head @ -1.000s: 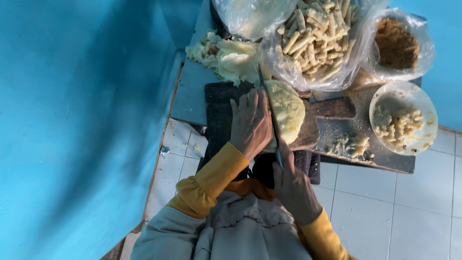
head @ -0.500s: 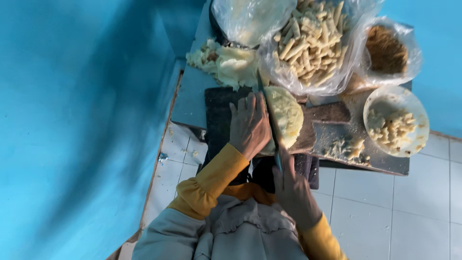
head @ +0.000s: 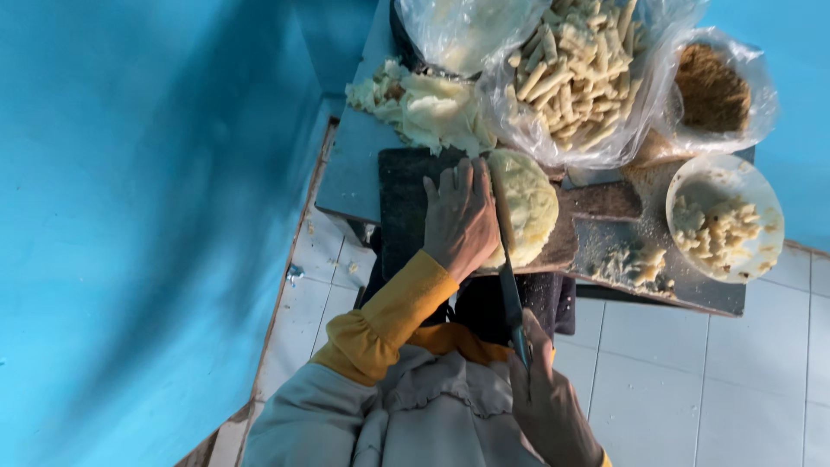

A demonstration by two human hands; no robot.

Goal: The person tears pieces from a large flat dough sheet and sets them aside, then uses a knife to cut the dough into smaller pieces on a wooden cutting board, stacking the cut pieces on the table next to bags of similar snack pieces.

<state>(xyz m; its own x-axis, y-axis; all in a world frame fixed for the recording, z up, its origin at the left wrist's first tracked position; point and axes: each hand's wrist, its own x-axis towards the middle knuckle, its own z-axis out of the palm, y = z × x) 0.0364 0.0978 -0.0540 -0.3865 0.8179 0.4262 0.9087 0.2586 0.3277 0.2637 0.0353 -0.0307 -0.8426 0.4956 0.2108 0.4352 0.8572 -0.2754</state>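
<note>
Left hand [head: 461, 216] flat on dough [head: 523, 206], right hand [head: 547, 399] gripping knife [head: 508, 259]

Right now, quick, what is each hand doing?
Left hand: open, pressed flat on the round dough.
Right hand: closed around the knife handle.

A low table [head: 350, 177] carries board [head: 402, 203], bags [head: 588, 130] and bowl [head: 765, 186].

Pale yellow dough [head: 523, 207] lies on a dark board [head: 402, 203]. The sleeve [head: 389, 316] is mustard yellow, the wall [head: 147, 190] bright blue, the bowl [head: 724, 218] white, the crumbs [head: 711, 91] brown.
</note>
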